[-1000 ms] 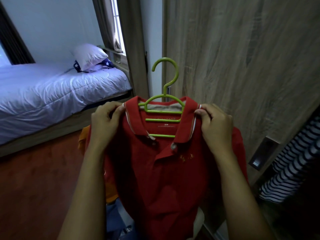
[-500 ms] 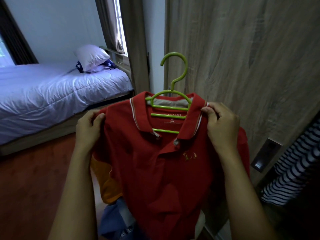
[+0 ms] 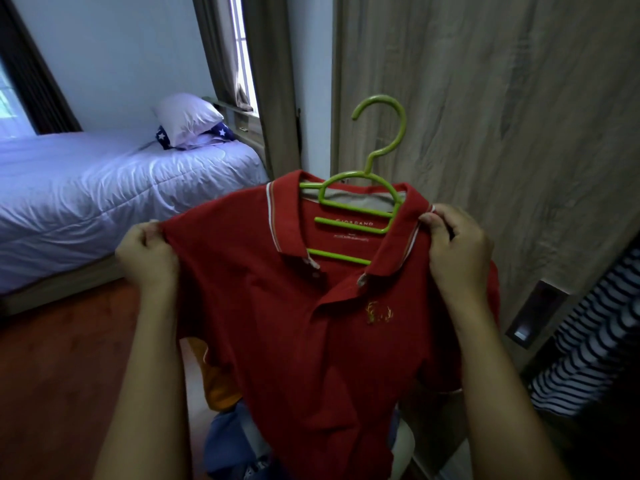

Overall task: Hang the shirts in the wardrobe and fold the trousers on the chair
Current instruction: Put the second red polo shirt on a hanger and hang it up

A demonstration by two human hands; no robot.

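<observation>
A bed [image 3: 104,188] lies at far left. The left hand [image 3: 147,252] pinches the shoulder edge of the red shirt [image 3: 311,323], fingers curled on the cloth. The shirt sits on a green hanger [image 3: 339,257], held up before the wardrobe door [image 3: 502,133] and not yet hung. The right hand [image 3: 457,251] grips the other shoulder by the collar. I judge this to be squaring the shirt on its hanger. Next, one hand must take the hook and carry it right, toward the striped clothes [image 3: 588,341]; the rail is hidden.
</observation>
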